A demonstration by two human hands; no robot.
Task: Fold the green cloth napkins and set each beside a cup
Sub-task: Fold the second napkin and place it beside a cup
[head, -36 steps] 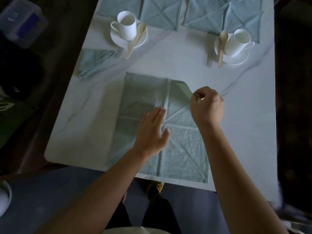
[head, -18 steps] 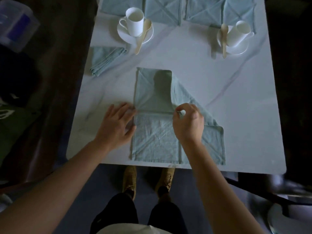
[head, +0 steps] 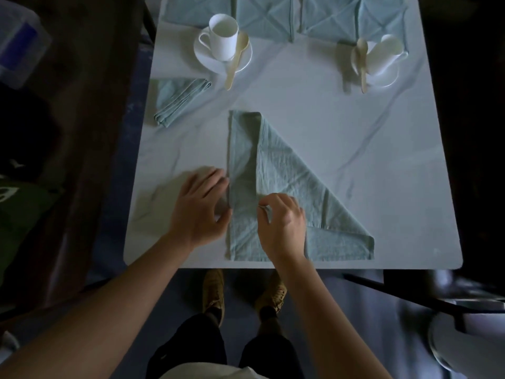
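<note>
Folding of one green napkin is the step in hand. The cloth lies at the near middle of the white marble table, close to its near edge. One corner is brought over toward the near left, so the upper layer makes a triangle with a long slanted edge running from far left to near right.

The right hand pinches this corner between thumb and forefinger, the other fingers curled. The left hand lies flat, its fingers straight and close together, touching the left edge of the cloth.

A folded napkin lies at the far left, near the left cup, which stands on a saucer with a spoon. The right cup has no folded one beside it. Several unfolded napkins wait along the far edge.

I judge that the next move calls for setting the pinched corner down in line with the lower layer, then pressing the crease flat. The cloth is soft, so the layers may slip if the left hand lifts too early.
</note>
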